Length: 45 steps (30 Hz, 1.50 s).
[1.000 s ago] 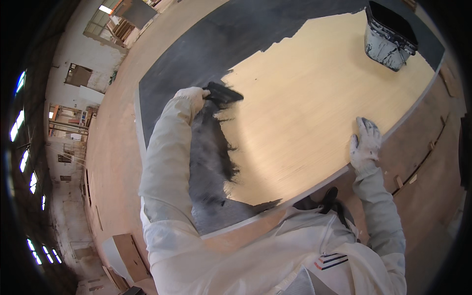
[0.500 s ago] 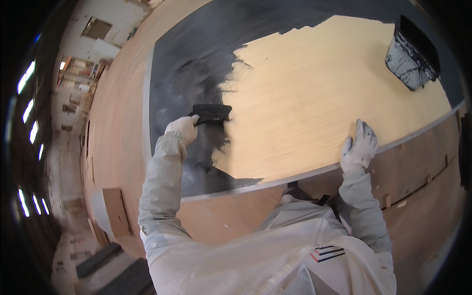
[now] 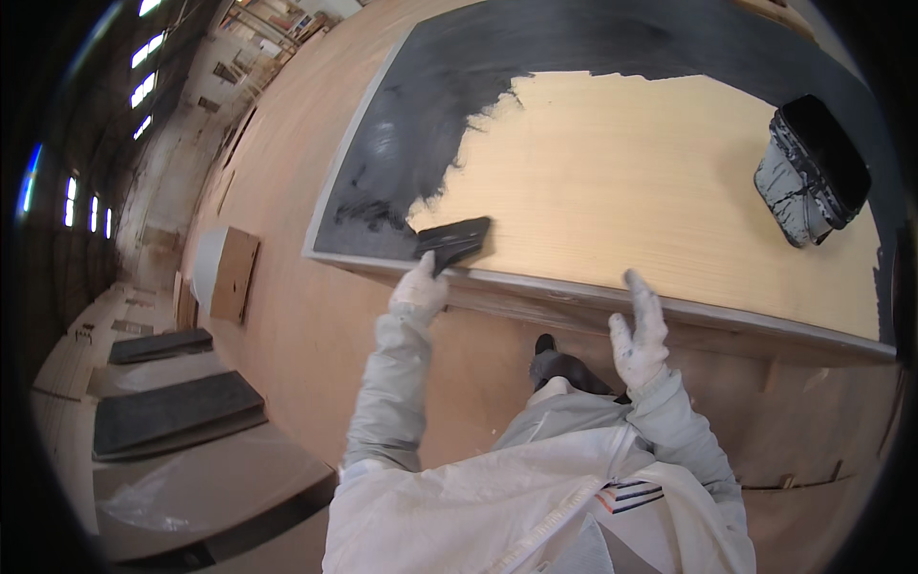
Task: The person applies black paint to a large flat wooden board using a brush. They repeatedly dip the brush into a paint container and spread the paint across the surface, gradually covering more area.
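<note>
My gloved left hand (image 3: 419, 292) is closed round the handle of a wide, black-coated paintbrush (image 3: 455, 241). The brush lies low over the front edge of a large panel (image 3: 612, 172), where black paint meets bare pale yellow wood. Glossy black paint (image 3: 402, 124) covers the panel's left end and runs along its far side. My right hand (image 3: 639, 335), in a smudged white glove, holds nothing; its fingers stretch out beside the front edge. Whether they touch it, I cannot tell. On the panel's right part stands a paint-streaked bucket (image 3: 794, 182) with a dark inside.
A pale box-shaped piece (image 3: 225, 273) stands on the brown floor (image 3: 287, 163) to the left. Behind it at lower left lie dark slabs (image 3: 182, 411) and a plastic-wrapped stack (image 3: 201, 497). A narrow grey rim (image 3: 535, 284) borders the panel's front.
My left hand has brought the brush toward me, to the panel's front edge. My right hand has drawn back off the panel's surface to that edge. The whole view has shifted.
</note>
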Tool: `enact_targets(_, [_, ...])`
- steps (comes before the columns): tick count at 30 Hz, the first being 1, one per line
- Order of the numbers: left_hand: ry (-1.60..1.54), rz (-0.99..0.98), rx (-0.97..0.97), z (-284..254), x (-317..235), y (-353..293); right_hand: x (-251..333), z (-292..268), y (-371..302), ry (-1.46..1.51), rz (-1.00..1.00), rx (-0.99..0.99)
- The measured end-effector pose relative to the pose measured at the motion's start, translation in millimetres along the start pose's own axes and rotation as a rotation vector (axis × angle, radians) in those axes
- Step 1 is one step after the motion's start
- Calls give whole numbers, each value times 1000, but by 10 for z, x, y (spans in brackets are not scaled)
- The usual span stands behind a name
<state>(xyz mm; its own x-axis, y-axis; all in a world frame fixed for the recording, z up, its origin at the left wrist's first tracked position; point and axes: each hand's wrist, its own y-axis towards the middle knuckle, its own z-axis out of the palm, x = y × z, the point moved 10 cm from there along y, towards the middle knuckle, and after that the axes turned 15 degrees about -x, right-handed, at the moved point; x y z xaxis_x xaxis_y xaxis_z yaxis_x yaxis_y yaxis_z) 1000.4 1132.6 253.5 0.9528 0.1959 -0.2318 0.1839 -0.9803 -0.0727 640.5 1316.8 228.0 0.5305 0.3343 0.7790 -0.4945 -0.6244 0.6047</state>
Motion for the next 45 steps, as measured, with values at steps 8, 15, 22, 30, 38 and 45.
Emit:
enact_targets(8, [-785,-1,-132,1494,-1130,-1063,-207,250,-417,419,586,464])
enact_targets(15, [-899,283,75,1721,-2084,-1536,-955,-18,-4,-21,777,447])
enact_targets(22, [-505,538,-42,1311,-2646,-1906,-937,-144,629,-529,462,661])
enact_targets(30, [-883,855,21,879,-2819,-2016,-210,-763,1772,-661,-39,227])
enact_targets(38, [-1032,573,730,1896,-3441,-2046,535,-2626,3170,-1159,-334,-108])
enact_targets(45, [-1234,275,722,1699,-4964,-1788,-731,-2752,3859,-1402,-140,635])
